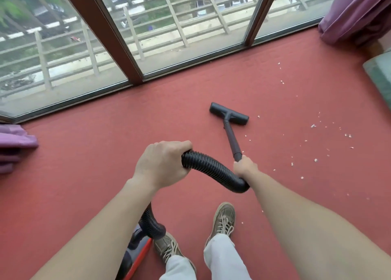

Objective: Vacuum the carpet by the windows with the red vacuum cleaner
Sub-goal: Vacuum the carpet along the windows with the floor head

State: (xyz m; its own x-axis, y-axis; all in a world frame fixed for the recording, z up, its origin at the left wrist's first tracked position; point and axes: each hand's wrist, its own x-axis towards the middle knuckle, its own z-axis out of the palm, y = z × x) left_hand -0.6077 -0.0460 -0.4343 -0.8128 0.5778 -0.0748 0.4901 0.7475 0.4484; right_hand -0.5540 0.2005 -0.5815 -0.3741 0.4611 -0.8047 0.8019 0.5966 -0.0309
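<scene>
Black ribbed hose (pixel 213 169) gripped by left hand (pixel 163 163); right hand (pixel 245 166) closed on wand (pixel 231 138). Floor head (pixel 229 113) flat on red carpet (pixel 105 152), near windows (pixel 179 25). White debris (pixel 313 126) right. Red vacuum body (pixel 137 256) near-left.

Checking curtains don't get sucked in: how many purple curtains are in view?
2: one purple curtain bunched at the left edge, another purple curtain in the upper right corner. More may hang outside the frame.
</scene>
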